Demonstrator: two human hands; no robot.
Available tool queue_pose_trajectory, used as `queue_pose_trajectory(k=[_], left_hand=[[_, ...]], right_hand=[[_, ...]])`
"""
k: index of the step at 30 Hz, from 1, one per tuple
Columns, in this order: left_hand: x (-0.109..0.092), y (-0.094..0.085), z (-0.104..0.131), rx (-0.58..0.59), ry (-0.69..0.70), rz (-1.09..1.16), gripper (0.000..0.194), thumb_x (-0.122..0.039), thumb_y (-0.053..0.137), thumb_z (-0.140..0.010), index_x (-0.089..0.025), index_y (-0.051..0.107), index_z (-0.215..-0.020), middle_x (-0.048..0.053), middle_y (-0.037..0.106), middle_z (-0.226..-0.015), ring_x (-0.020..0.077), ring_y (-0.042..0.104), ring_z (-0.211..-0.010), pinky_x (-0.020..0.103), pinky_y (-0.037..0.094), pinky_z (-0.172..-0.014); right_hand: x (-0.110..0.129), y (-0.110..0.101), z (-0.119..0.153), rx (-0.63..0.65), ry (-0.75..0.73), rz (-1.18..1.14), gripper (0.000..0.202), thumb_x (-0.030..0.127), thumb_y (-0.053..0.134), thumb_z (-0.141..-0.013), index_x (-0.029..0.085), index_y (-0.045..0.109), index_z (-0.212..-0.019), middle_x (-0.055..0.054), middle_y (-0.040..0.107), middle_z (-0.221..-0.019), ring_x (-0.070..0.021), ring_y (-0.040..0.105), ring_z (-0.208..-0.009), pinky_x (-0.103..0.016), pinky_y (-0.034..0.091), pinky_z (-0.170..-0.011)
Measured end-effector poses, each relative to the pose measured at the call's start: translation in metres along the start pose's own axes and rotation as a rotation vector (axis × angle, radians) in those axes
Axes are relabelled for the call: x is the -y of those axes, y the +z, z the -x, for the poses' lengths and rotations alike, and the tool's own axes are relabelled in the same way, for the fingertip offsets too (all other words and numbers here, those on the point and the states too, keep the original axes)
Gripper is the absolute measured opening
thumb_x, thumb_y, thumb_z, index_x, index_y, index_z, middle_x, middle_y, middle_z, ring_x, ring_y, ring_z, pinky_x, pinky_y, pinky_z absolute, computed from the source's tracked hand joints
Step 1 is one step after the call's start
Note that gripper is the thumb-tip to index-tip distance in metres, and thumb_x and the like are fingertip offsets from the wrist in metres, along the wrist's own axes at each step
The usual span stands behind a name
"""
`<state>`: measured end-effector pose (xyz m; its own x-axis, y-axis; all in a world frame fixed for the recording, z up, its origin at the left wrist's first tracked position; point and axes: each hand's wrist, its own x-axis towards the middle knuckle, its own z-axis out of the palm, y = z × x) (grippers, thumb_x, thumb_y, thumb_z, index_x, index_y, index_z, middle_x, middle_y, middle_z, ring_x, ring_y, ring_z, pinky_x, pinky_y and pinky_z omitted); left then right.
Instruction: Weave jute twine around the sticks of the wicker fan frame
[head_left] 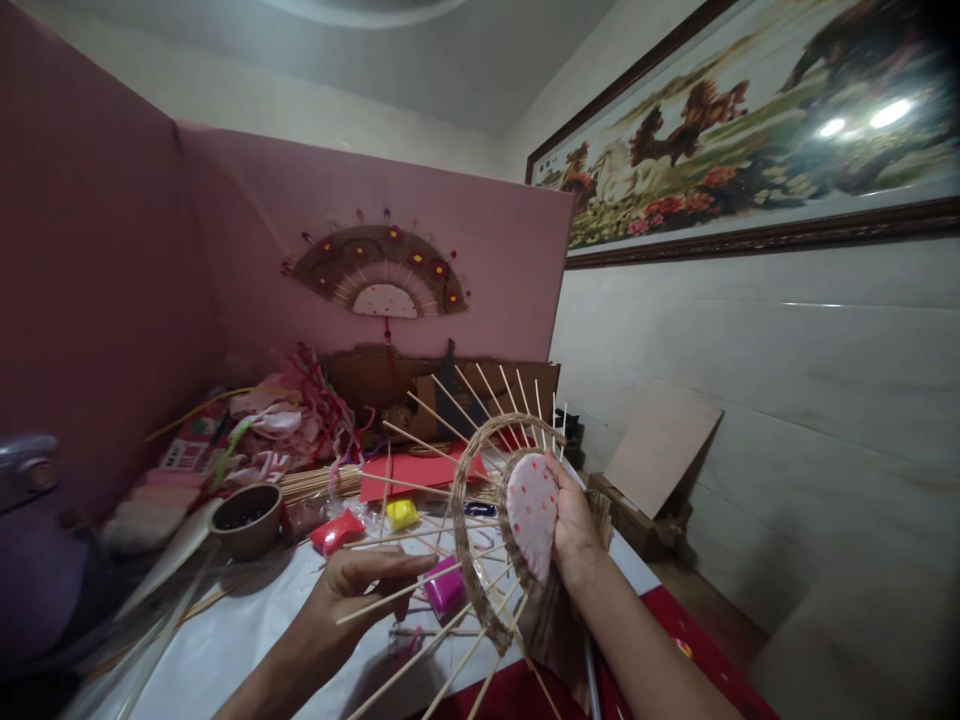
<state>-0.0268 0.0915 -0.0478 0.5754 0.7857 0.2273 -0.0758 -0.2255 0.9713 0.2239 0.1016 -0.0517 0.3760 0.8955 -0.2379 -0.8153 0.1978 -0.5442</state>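
Note:
A half-round fan frame of thin wooden sticks, with a braided brown band (463, 530) across them, stands tilted over the table. Its inner part is a white half-disc with red dots (532, 510). My right hand (577, 525) grips the frame at the half-disc's flat side, fingers partly hidden behind it. At the lower left sticks, my left hand (367, 590) has its fingers drawn together around one pale stick (386, 604). Just behind those fingers lies a magenta packet (445, 588).
Behind are a brown bowl (247, 520), red packet (337, 531), yellow packet (402, 514), red paper (409, 474) and a heap of pink ribbons (277, 410). A finished fan (385, 300) hangs on the pink board (510, 250). Cardboard (664, 445) leans at right.

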Motion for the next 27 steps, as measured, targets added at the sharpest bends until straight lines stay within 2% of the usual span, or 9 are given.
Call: queue_pose_trajectory(k=[3,7,9,14,19,23,27], left_hand=[[-0.002,-0.003,0.003,0.063,-0.055,-0.009,0.028,-0.037,0.067,-0.069,-0.022,0.072,-0.093,-0.001,0.049,-0.051,0.0082,0.039,-0.048,0.021,0.027,-0.045],[-0.008,0.001,0.01,0.214,-0.235,0.218,0.043,-0.038,0.062,-0.075,-0.024,0.059,-0.116,-0.003,0.05,-0.053,0.0034,0.028,-0.039,0.019,0.016,-0.038],[-0.011,0.004,0.013,0.263,-0.279,0.257,0.047,-0.038,0.059,-0.078,-0.023,0.053,-0.122,-0.003,0.05,-0.054,0.0026,0.026,-0.037,0.019,0.013,-0.036],[-0.014,0.003,0.013,0.274,-0.216,0.121,0.044,-0.038,0.057,-0.079,-0.021,0.057,-0.119,-0.003,0.047,-0.05,0.0049,0.033,-0.039,0.02,0.019,-0.038],[-0.014,-0.004,0.01,0.251,-0.179,0.08,0.041,-0.038,0.062,-0.074,-0.021,0.063,-0.111,-0.003,0.047,-0.051,0.0061,0.027,-0.047,0.021,0.016,-0.044],[-0.011,-0.005,0.008,0.263,-0.153,0.099,0.042,-0.038,0.062,-0.074,-0.023,0.062,-0.113,-0.003,0.046,-0.049,0.0066,0.03,-0.046,0.022,0.016,-0.045],[-0.013,-0.008,0.008,0.242,-0.187,0.049,0.041,-0.037,0.061,-0.074,-0.02,0.063,-0.111,-0.002,0.049,-0.049,0.007,0.03,-0.045,0.023,0.015,-0.045]], right_hand=[[0.002,-0.002,-0.003,-0.007,-0.009,0.005,0.015,0.026,0.063,-0.07,0.017,0.06,-0.058,0.0,0.064,-0.045,-0.0184,0.065,-0.052,-0.03,0.055,-0.059],[0.007,-0.003,-0.002,0.008,-0.005,0.015,0.014,0.026,0.063,-0.071,0.016,0.062,-0.061,-0.001,0.065,-0.047,-0.0187,0.066,-0.053,-0.03,0.055,-0.059],[0.01,-0.004,-0.002,0.015,-0.008,0.018,0.015,0.028,0.063,-0.072,0.016,0.063,-0.063,-0.001,0.066,-0.049,-0.0187,0.066,-0.054,-0.03,0.055,-0.059],[0.013,-0.007,-0.005,0.026,-0.032,0.02,0.014,0.029,0.063,-0.072,0.017,0.064,-0.065,-0.001,0.068,-0.052,-0.0193,0.067,-0.056,-0.031,0.056,-0.059],[0.012,-0.009,-0.011,0.021,-0.06,0.025,0.011,0.027,0.064,-0.07,0.017,0.064,-0.066,0.0,0.068,-0.053,-0.0188,0.067,-0.057,-0.03,0.056,-0.06],[0.012,-0.011,-0.013,0.016,-0.064,0.036,0.011,0.027,0.064,-0.071,0.017,0.063,-0.064,0.0,0.068,-0.053,-0.0176,0.066,-0.054,-0.029,0.055,-0.059],[0.013,-0.011,-0.015,0.018,-0.053,0.043,0.015,0.026,0.063,-0.073,0.016,0.062,-0.062,-0.001,0.068,-0.052,-0.0171,0.066,-0.052,-0.029,0.055,-0.059]])
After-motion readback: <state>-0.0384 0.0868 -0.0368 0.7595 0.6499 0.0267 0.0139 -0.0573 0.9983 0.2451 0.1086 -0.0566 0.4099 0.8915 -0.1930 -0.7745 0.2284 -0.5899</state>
